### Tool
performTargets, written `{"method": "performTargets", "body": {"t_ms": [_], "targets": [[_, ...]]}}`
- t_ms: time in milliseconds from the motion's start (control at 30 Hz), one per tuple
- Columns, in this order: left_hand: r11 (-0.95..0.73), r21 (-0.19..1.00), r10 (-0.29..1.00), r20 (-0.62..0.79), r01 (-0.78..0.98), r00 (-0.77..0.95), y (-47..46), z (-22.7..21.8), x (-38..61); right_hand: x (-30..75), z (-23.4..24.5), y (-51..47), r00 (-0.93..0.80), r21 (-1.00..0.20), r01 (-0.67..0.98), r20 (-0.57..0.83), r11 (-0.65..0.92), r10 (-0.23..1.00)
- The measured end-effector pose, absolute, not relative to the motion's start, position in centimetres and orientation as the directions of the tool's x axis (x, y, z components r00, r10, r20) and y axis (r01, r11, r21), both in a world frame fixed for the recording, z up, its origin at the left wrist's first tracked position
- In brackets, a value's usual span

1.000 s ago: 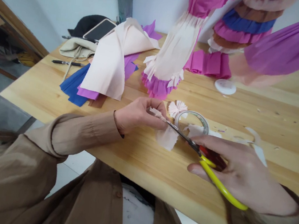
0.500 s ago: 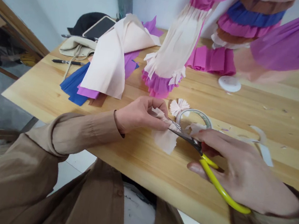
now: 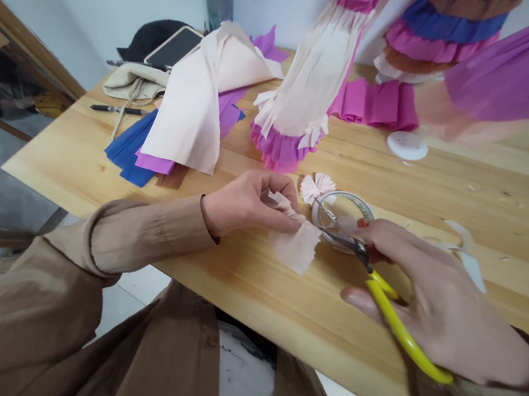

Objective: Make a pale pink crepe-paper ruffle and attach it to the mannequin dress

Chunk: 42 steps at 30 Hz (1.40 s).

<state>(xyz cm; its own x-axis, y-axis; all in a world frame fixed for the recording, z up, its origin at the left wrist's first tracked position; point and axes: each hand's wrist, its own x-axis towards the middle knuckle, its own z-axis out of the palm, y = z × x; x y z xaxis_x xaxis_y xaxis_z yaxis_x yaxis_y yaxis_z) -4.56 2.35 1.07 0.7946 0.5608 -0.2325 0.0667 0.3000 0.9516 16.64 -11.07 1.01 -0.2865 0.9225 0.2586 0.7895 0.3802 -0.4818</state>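
Note:
My left hand [image 3: 258, 204] pinches a gathered piece of pale pink crepe paper [image 3: 297, 249], whose loose part hangs down below my fingers. My right hand [image 3: 431, 298] holds scissors [image 3: 390, 315] with yellow handles, its fingers through the loops. The blades are parted and point left at the paper, with the tips just beside it. Behind the blades a roll of tape [image 3: 369, 210] lies flat on the table, partly covered by my right hand and the scissors. A small pleated pale pink paper rosette [image 3: 315, 187] touches or nearly touches the roll.
A paper dress form [image 3: 309, 80] in cream and magenta stands behind my hands. Folded crepe paper sheets [image 3: 187, 116], a pen [image 3: 117, 110] and a cloth pouch [image 3: 136, 82] lie at the left. A white disc [image 3: 406, 145], a magenta paper roll [image 3: 379, 103] and tape strips [image 3: 472, 269] are at the right.
My right hand has drawn the scissors a little to the right, away from the paper, and the blades have opened wider. My left hand stays in place with the crepe paper.

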Motion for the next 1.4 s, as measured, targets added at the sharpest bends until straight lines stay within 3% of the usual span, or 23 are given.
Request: {"method": "performTargets", "body": {"t_ms": [333,633,833,1400], "targets": [[0.332,0.943,0.509,-0.208,0.033,0.835,1.9,1.4,-4.3,15.5,1.1,-10.7,-0.322,-0.467,0.780,0.273,0.417,0.907],[0.441,0.896,0.533,-0.308,0.052,0.788,1.8,0.6,-4.1,14.8,1.4,-10.4,-0.269,-0.496,0.776,0.300,0.390,0.915],[0.467,0.883,0.544,-0.330,0.048,0.771,1.8,0.5,-4.1,14.7,1.2,-10.5,-0.300,-0.445,0.786,0.331,0.428,0.895],[0.505,0.863,0.489,-0.289,0.002,0.823,1.9,-0.3,-4.2,14.8,1.3,-10.2,-0.293,-0.456,0.751,0.416,0.477,0.860]]}}
